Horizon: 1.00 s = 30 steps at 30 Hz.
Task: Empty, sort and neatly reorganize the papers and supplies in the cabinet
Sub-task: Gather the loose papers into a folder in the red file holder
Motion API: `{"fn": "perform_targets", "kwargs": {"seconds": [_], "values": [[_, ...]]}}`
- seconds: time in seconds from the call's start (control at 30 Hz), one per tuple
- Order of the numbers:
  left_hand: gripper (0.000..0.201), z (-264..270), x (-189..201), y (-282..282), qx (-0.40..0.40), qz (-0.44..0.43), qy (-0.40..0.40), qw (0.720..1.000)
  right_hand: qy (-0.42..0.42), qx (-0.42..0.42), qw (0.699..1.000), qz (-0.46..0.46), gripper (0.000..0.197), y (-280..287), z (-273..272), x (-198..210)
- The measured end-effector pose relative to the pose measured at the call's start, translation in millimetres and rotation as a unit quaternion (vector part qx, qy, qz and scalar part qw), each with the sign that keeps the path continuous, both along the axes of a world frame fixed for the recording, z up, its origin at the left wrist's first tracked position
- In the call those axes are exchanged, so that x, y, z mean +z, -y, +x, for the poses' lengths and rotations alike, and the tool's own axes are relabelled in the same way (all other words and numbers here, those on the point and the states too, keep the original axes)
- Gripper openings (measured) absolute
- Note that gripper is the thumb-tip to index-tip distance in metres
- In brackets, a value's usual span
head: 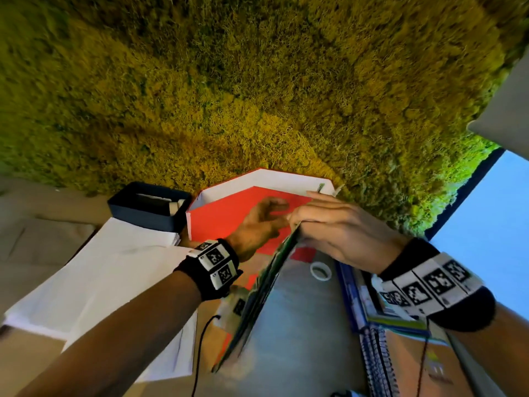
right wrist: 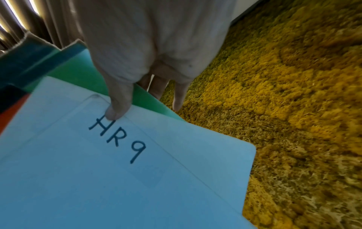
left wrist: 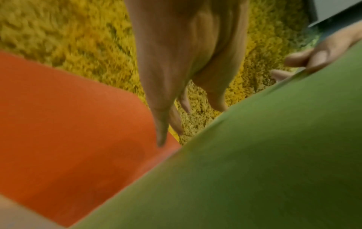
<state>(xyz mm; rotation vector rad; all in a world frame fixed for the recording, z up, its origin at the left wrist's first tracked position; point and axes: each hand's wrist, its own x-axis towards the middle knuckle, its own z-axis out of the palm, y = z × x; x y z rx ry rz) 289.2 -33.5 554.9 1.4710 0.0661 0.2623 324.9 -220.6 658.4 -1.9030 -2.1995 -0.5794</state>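
Green folder (head: 266, 270) stands on edge over the worktop (head: 297, 333), pinched at its top by my right hand (head: 329, 224); my left hand (head: 257, 224), fingers loosely extended, hovers against the red file box (head: 229, 216) just behind it

1. This looks like an office: a wall of yellow-green moss panelling (head: 257, 81) rises behind the worktop (head: 300, 325).
2. Paperwork lies everywhere: an orange file box (head: 229, 216), stacked white sheets (head: 100, 270), spiral notebooks (head: 378, 362), a tape roll (head: 320, 271).
3. One sheet (right wrist: 117, 170) is hand-marked "HR 9".
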Motion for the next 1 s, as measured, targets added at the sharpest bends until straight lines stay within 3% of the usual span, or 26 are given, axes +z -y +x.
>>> {"fn": "perform_targets", "kwargs": {"seconds": [0.1,0.17,0.27,0.33,0.4,0.5,0.63,0.8,0.9,1.0], "values": [[0.047,-36.3,11.5,-20.2,-0.09,0.05,-0.054,0.993,-0.035,-0.009,0.999,-0.033,0.013,-16.5,1.3,-3.2],[0.049,-61.0,17.8,-30.5,-0.088,0.053,-0.077,0.992,-0.04,-0.02,0.998,-0.037,0.012,-28.6,4.0,-5.4],[0.064,-93.3,1.2,-56.4,-0.037,-0.084,-0.092,0.992,-0.038,-0.036,0.998,-0.022,0.012,-47.6,10.9,-7.3],[0.079,-114.6,-19.3,-70.8,0.0,-0.11,-0.057,0.992,-0.041,-0.05,0.998,-0.012,0.011,-60.5,16.8,-7.7],[0.098,-128.8,-36.4,-78.4,0.062,-0.084,-0.012,0.994,-0.053,-0.056,0.997,0.001,0.012,-74.5,21.1,-11.5],[0.087,-132.0,-49.3,-78.6,0.163,-0.05,0.061,0.983,-0.114,-0.05,0.992,0.025,0.011,-96.1,22.0,-24.5],[0.084,-124.7,-49.7,-76.3,0.177,-0.197,0.113,0.958,-0.179,-0.095,0.976,0.083,0.011,-111.7,26.8,-40.9],[0.042,-99.6,-44.2,-79.7,0.263,-0.011,0.068,0.962,-0.226,-0.101,0.963,0.108,0.008,-129.6,12.4,-47.9],[0.036,-79.2,-48.2,-86.0,0.264,0.005,0.025,0.964,-0.236,-0.104,0.959,0.117,0.008,-134.3,-0.8,-45.6],[0.023,-68.2,-39.3,-93.6,0.242,-0.012,0.044,0.969,-0.251,-0.215,0.91,0.249,0.033,-111.6,1.8,-48.8]]}}
